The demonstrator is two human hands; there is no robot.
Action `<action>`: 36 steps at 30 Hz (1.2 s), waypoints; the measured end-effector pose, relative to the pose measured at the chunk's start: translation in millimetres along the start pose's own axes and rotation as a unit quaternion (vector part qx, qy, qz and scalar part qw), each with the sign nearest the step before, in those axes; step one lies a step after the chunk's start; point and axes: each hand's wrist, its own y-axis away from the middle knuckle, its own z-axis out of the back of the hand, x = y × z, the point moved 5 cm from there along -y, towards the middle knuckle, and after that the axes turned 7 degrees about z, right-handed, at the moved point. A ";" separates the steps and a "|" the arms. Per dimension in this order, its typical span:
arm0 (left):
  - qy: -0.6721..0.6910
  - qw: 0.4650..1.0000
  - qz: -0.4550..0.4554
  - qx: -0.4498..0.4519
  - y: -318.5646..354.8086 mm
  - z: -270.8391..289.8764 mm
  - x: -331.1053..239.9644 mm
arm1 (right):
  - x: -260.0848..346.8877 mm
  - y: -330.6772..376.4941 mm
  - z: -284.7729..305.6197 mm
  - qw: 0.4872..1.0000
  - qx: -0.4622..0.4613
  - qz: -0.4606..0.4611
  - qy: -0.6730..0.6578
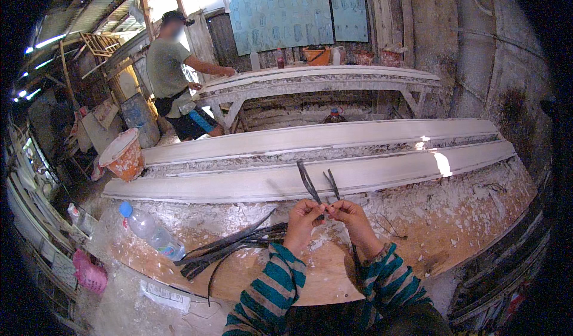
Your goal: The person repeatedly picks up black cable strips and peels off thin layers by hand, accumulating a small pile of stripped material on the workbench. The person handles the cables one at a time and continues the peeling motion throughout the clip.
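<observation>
Thin black flexible strips point(307, 181) stick up from between my hands, with part of their length hanging below my right hand. My left hand point(304, 224) pinches them, and my right hand point(353, 225) grips them close beside it, fingertips nearly touching. The exact material of the strips cannot be made out. On the plywood just left of my left hand lies a loose bundle of similar black strips point(224, 249). Beside that bundle, a clear plastic bottle point(154, 236) with a blue cap lies on its side.
Two long whitish boards point(250, 184) run across the worktop point(471, 216), which is spattered with white flakes. An orange bucket point(126, 162) crusted with white stands at their left end. Beyond, a person point(170, 67) works at another bench point(334, 80). A pink basket point(89, 271) sits lower left.
</observation>
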 end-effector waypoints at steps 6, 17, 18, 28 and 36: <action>-0.028 0.999 -0.031 -0.013 1.2 -2.6 3.3 | 21.4 6.5 -3.5 0.976 -0.045 0.128 0.168; 0.013 0.991 0.078 0.104 -4.0 6.7 1.3 | 63.5 22.8 -31.5 0.787 0.119 0.417 0.438; 0.009 0.990 0.087 0.114 -4.3 7.7 0.8 | 62.0 22.2 -32.3 0.795 0.135 0.408 0.428; 0.001 0.986 0.099 0.130 -3.1 7.3 -4.1 | 59.2 22.6 -32.8 0.817 0.123 0.372 0.423; -0.022 0.992 0.051 0.113 3.3 -3.3 -13.4 | 58.0 23.1 -26.8 0.833 0.039 0.384 0.397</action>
